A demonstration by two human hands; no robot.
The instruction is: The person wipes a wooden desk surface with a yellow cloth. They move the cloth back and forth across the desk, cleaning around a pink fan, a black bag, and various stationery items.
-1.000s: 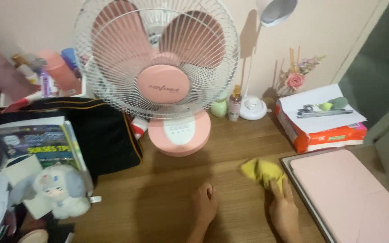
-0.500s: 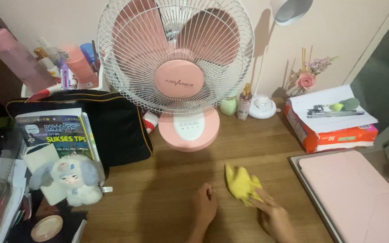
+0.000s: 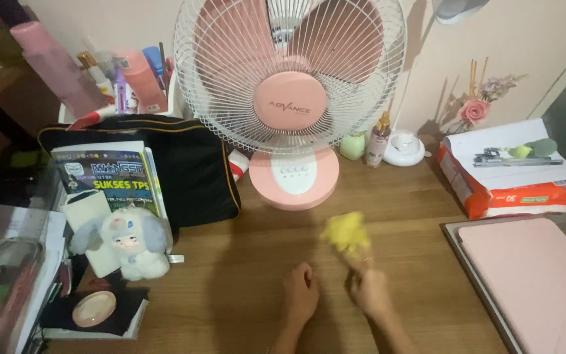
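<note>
a plush doll (image 3: 128, 241) sits by a black bag (image 3: 191, 167) at the left, the left hand (image 3: 300, 297) rests loosely curled and empty on the wooden desk (image 3: 244, 275), and the right hand (image 3: 369, 293) pinches a blurred yellow cloth (image 3: 346, 233) lying just before the pink fan's base (image 3: 294, 178).

Open wooden surface (image 3: 230, 288) is left ahead of the hands; passage is blocked by the fan base (image 3: 294, 178), black bag (image 3: 191, 164), plush toy (image 3: 126, 241) and pink case (image 3: 532, 282)

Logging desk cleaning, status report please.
Right hand grips crumpled yellow cloth on wooden desk. Left hand flat, empty. Pink table fan just ahead.
</note>
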